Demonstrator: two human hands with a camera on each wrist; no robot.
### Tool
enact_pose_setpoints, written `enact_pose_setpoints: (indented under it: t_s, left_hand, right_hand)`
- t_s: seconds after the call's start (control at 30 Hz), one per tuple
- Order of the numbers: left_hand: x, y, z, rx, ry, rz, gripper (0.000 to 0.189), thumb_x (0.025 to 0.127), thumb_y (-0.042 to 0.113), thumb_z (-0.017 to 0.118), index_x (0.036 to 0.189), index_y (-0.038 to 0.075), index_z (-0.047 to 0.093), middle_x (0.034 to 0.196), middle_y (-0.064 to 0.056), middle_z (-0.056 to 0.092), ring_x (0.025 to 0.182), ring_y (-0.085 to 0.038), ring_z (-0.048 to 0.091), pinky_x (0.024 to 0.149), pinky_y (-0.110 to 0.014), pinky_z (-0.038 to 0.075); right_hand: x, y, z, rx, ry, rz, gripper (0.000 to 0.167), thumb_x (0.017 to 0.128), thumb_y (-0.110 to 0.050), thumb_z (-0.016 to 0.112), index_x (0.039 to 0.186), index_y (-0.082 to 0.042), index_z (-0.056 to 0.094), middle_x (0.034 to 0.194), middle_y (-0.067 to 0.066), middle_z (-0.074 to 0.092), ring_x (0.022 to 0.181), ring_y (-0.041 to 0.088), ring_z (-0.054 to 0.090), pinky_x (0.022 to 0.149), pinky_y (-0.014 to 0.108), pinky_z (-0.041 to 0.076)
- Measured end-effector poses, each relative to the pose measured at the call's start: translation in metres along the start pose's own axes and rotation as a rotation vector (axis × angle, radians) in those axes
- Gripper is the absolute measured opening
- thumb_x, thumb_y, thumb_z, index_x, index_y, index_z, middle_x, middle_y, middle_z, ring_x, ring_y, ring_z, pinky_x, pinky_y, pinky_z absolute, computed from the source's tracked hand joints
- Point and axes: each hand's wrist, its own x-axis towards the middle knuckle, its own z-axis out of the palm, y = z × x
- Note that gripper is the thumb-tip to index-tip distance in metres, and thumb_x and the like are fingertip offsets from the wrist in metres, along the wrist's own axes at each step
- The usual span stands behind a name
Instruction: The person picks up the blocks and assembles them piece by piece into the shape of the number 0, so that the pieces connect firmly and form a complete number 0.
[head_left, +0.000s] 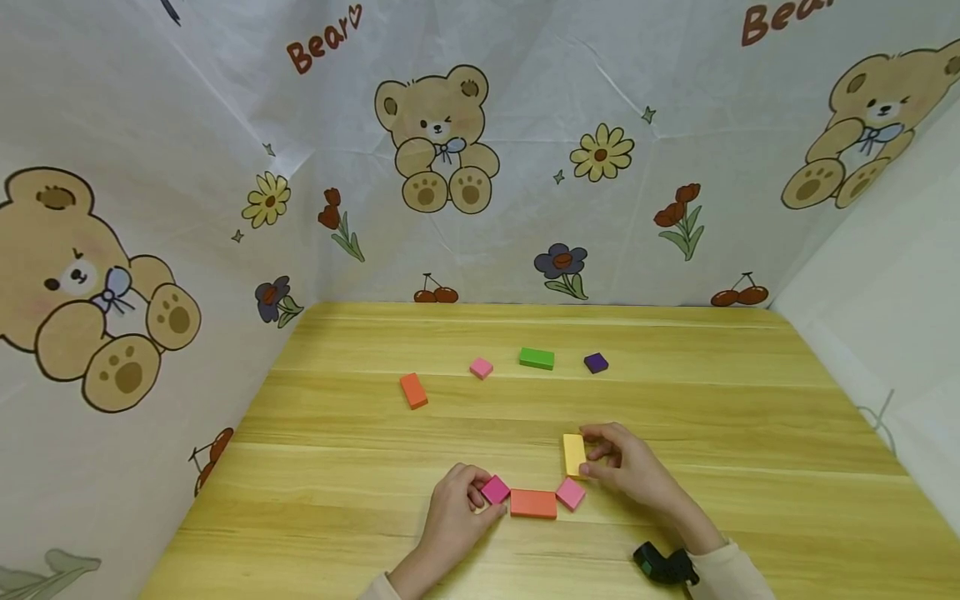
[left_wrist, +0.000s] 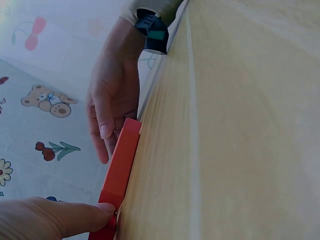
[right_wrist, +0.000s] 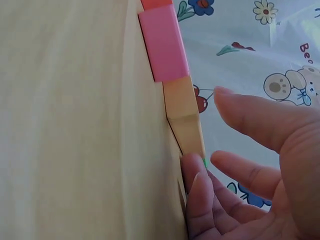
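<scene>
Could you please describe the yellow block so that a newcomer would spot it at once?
On the wooden table, find the short near line of blocks. At its right end, beside the right hand, lies the yellow block, just beyond a light pink block. It is the only yellow block, clearly longer than that pink neighbour.

Smooth, matt faces mark the yellow block (head_left: 573,456), magenta block (head_left: 496,490), near orange block (head_left: 533,504) and near pink block (head_left: 571,495), their material, painted wood or plastic, hard to tell. Beneath them, the surface (head_left: 337,517) shows streaked wood grain with a smooth finish. At the far side hangs a thin, creased, faintly shiny printed sheet (head_left: 517,50), while at near right a soft, matt cloth sleeve (head_left: 731,573) meets a black, plastic-looking wrist device (head_left: 666,565).
</scene>
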Motion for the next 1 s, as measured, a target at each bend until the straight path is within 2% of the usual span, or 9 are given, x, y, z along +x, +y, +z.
enact_pose_setpoints:
  t_s: [0.1,0.2,0.3,0.43,0.6,0.77,1.0]
  left_hand:
    - [0.000,0.000,0.001,-0.001,-0.001,0.003,0.033,0.068,0.009,0.087,0.094,0.008,0.067,0.086,0.003,0.061,0.065,0.001,0.051,0.059,-0.016,0.045]
    - [0.000,0.000,0.001,0.001,0.003,0.008,0.033,0.068,0.010,0.088,0.094,0.008,0.067,0.086,0.003,0.061,0.065,0.001,0.050,0.059,-0.016,0.046]
    - [0.000,0.000,0.001,0.006,0.007,0.012,0.033,0.068,0.010,0.088,0.093,0.008,0.067,0.086,0.004,0.061,0.065,0.001,0.050,0.059,-0.016,0.046]
    - [0.000,-0.001,0.001,0.008,0.009,0.014,0.033,0.068,0.010,0.088,0.093,0.008,0.067,0.086,0.004,0.060,0.065,0.001,0.050,0.059,-0.016,0.045]
    - [0.001,-0.002,0.001,0.016,0.012,0.016,0.033,0.068,0.011,0.088,0.094,0.008,0.067,0.086,0.004,0.060,0.066,0.002,0.050,0.059,-0.016,0.045]
    - [0.002,-0.003,0.001,0.012,0.016,0.020,0.033,0.068,0.011,0.088,0.093,0.008,0.067,0.086,0.003,0.061,0.065,0.001,0.050,0.059,-0.016,0.046]
    - [0.001,-0.002,0.001,0.006,0.010,0.013,0.033,0.068,0.010,0.088,0.094,0.008,0.067,0.085,0.004,0.060,0.065,0.001,0.050,0.058,-0.016,0.046]
  right_hand:
    - [-0.005,-0.001,0.004,-0.033,0.062,-0.002,0.050,0.083,-0.019,0.078,0.127,-0.002,0.062,0.114,0.010,0.063,0.097,0.023,0.062,0.073,0.022,0.051]
    - [-0.010,-0.002,0.008,-0.101,0.136,-0.038,0.049,0.082,-0.020,0.080,0.126,-0.004,0.063,0.117,0.007,0.063,0.104,0.024,0.061,0.081,0.023,0.052]
    - [-0.016,-0.003,0.013,-0.186,0.203,-0.094,0.053,0.079,-0.020,0.082,0.126,-0.005,0.064,0.123,0.007,0.062,0.113,0.027,0.059,0.091,0.035,0.051]
    - [-0.025,-0.006,0.021,-0.277,0.250,-0.164,0.060,0.076,-0.019,0.083,0.130,-0.004,0.061,0.134,0.018,0.056,0.123,0.039,0.052,0.096,0.059,0.045]
    - [-0.032,-0.011,0.029,-0.289,0.218,-0.150,0.059,0.082,-0.023,0.079,0.135,-0.008,0.059,0.143,0.026,0.047,0.134,0.050,0.038,0.098,0.072,0.036]
    - [-0.033,-0.011,0.033,-0.264,0.177,-0.094,0.056,0.086,-0.029,0.074,0.137,-0.012,0.057,0.147,0.026,0.043,0.140,0.052,0.029,0.103,0.076,0.024]
    - [-0.035,-0.009,0.035,-0.250,0.159,-0.095,0.057,0.087,-0.028,0.073,0.139,-0.013,0.056,0.147,0.029,0.042,0.141,0.054,0.024,0.104,0.078,0.016]
